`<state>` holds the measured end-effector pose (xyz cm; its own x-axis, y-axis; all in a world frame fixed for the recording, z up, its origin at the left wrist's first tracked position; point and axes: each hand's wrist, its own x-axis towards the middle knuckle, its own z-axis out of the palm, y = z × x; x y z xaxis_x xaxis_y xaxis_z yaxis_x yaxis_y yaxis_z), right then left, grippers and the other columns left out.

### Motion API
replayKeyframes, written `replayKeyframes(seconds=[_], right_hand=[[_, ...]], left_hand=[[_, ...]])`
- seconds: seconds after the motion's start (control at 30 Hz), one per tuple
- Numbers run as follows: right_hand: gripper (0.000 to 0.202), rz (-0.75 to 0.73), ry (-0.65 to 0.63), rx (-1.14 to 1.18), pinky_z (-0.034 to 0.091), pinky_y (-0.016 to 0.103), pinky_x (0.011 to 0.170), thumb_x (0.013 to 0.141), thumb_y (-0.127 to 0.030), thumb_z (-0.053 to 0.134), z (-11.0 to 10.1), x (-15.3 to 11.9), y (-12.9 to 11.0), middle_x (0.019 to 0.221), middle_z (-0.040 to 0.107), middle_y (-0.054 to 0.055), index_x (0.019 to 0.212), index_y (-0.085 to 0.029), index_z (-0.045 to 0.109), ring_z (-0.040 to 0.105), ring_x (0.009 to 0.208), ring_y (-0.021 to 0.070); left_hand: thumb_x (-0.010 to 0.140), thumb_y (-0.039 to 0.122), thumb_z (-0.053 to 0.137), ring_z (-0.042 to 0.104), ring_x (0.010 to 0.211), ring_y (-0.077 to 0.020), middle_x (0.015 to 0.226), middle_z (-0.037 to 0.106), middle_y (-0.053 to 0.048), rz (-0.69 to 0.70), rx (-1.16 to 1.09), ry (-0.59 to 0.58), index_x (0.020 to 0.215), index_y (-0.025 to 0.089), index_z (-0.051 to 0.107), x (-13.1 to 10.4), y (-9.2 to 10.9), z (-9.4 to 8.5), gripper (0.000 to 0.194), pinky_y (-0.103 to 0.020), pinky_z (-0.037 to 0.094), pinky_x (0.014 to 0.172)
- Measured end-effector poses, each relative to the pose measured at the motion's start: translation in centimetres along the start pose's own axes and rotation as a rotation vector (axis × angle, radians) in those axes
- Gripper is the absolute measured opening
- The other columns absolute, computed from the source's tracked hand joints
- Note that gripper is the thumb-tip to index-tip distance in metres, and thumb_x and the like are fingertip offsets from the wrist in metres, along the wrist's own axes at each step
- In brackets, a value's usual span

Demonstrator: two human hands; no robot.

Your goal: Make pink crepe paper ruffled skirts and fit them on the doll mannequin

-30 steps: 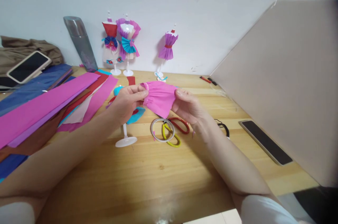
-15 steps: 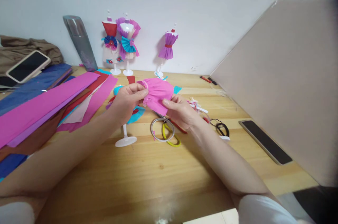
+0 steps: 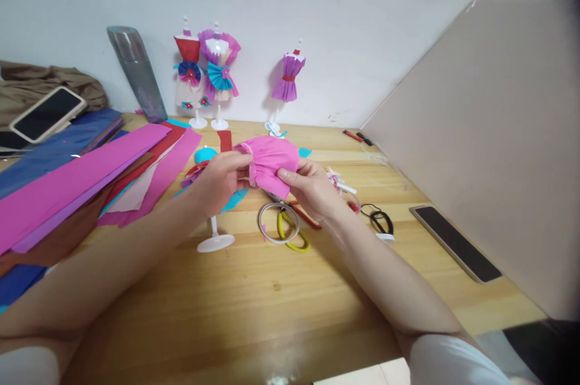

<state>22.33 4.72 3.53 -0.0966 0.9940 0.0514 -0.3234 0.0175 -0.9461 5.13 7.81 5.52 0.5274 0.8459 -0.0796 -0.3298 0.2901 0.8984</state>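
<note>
Right hand (image 3: 315,188) sits farther in toward the left hand (image 3: 220,179) than in the earliest frame, thumb down from the outer corner; the pleated pink piece (image 3: 274,158) is less stretched, its outer edge rounder. Left hand has barely shifted.

Handling, as judged: firm pinch at the gathered end so the folds don't slip, light pull at the loose side. Spread pleats a few at a time; a hard tug could flatten or tear them. Paper or cloth, cannot tell.

Grip: left pinches the narrow gathered end, thumb on top; right pinches the lower outer part, thumb on the near face, other fingers partly hidden behind.

Position: pink piece lies between both hands, touching each, raised above the worktop (image 3: 226,306). Silver ring (image 3: 260,225) and yellow handle (image 3: 295,248) lie below it in view; white stand base (image 3: 216,243) is just nearer the wearer than the left hand.
</note>
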Motion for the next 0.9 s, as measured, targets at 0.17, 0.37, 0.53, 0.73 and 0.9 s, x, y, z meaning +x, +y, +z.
replayKeyframes(seconds=[0.17,0.37,0.53,0.73,0.9], right_hand=[[0.02,-0.015,-0.003,-0.04,0.055,0.03,0.073,0.06,-0.035,0.087,-0.3,0.0,0.1,0.075,0.075,0.001,0.077,-0.025,0.079,0.066,0.068,0.0157],[0.019,-0.037,-0.004,-0.086,0.053,0.028,0.072,0.064,-0.033,0.084,-0.6,0.1,0.2,0.082,0.077,0.0,0.08,-0.025,0.079,0.066,0.07,0.0148],[0.024,-0.029,0.05,-0.064,0.053,0.027,0.07,0.058,-0.032,0.087,-0.7,0.3,-0.2,0.079,0.077,0.001,0.079,-0.022,0.079,0.066,0.068,0.014],[0.025,-0.044,0.073,-0.079,0.052,0.028,0.07,0.06,-0.034,0.087,-0.8,0.5,-0.2,0.079,0.077,0.002,0.08,-0.021,0.079,0.066,0.068,0.0149],[0.027,-0.024,0.028,-0.034,0.054,0.029,0.07,0.061,-0.039,0.087,-0.7,0.4,-0.2,0.08,0.077,0.001,0.08,-0.022,0.079,0.068,0.068,0.0153]], left_hand=[[0.07,0.03,0.058,0.062,0.08,-0.0244,0.062,0.062,-0.005,-0.113,-0.084,-0.031,0.069,0.019,0.057,0.3,-0.1,-0.7,0.012,-0.034,0.047,0.071],[0.067,0.04,0.062,0.064,0.082,-0.0279,0.066,0.065,-0.009,-0.13,-0.059,-0.12,0.065,0.018,0.059,0.5,-0.2,-1.4,0.022,-0.036,0.049,0.069],[0.063,0.046,0.07,0.064,0.078,-0.027,0.069,0.066,-0.008,-0.1,-0.028,-0.099,0.066,0.018,0.062,0.6,-0.5,-1.3,0.029,-0.037,0.051,0.067],[0.066,0.034,0.076,0.06,0.064,-0.0149,0.065,0.064,-0.004,0.055,0.122,0.068,0.062,0.016,0.062,0.0,-1.0,-0.1,0.023,-0.028,0.05,0.065],[0.062,0.03,0.077,0.057,0.06,-0.0104,0.06,0.061,-0.001,0.105,0.183,0.117,0.058,0.015,0.059,-0.4,-0.6,0.2,0.024,-0.022,0.045,0.06]])
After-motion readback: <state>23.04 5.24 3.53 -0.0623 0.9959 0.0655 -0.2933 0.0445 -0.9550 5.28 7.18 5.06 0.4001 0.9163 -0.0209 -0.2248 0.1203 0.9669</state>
